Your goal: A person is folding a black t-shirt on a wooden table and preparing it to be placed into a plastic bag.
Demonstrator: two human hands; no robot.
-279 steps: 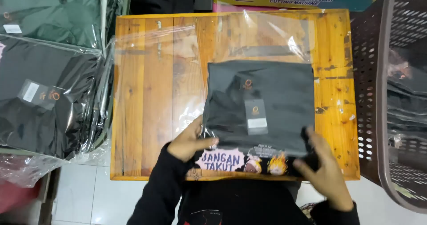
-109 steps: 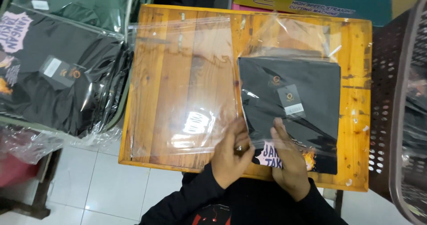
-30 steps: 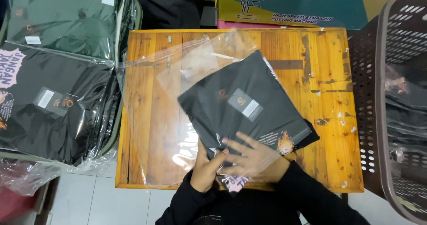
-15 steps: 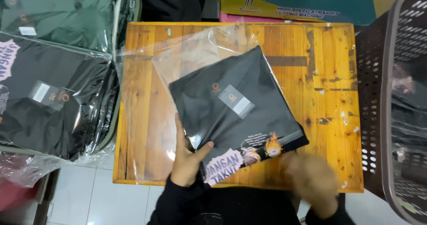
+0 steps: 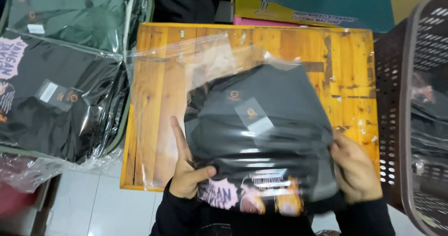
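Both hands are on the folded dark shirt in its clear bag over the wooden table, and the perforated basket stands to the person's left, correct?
Not quite: the head view shows the perforated basket on the person's right. The left hand and right hand do grip the bagged dark shirt over the wooden table.

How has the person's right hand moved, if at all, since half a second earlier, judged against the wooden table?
Yes. The right hand has come up from below the wooden table's near edge and now grips the right side of the bagged dark shirt.

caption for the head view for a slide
Both hands, left and right, grip a folded dark shirt in a clear bag over a wooden table.
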